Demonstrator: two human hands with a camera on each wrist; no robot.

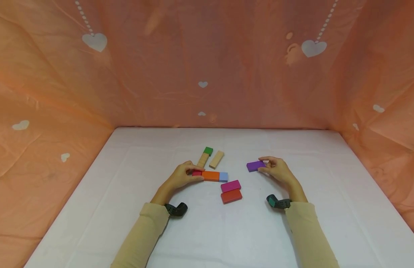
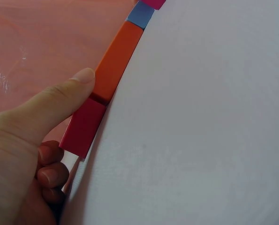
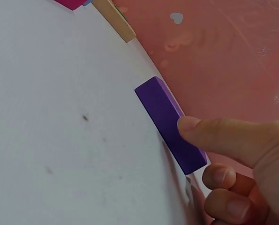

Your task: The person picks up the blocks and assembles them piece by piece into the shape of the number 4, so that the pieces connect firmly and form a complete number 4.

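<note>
My left hand (image 1: 182,175) pinches a crimson block (image 1: 196,173), thumb on the near side and fingers on the far side. In the left wrist view the thumb tip lies at the seam between that block and an orange block (image 2: 118,61). A light blue block (image 1: 223,177) continues the row at its right end. Over to the right, my right hand (image 1: 276,169) pinches a purple block (image 1: 255,166) near its right end. The right wrist view shows the thumb (image 3: 190,123) against the purple block's side, with the other fingers partly hidden behind it.
Behind the row lie a wooden block (image 1: 203,160) with a green block (image 1: 208,151) at its far end, and another wooden block (image 1: 216,159). A magenta block (image 1: 231,186) and a red block (image 1: 231,196) lie side by side in front. Orange sheeting (image 1: 207,67) encloses the white table (image 1: 200,238).
</note>
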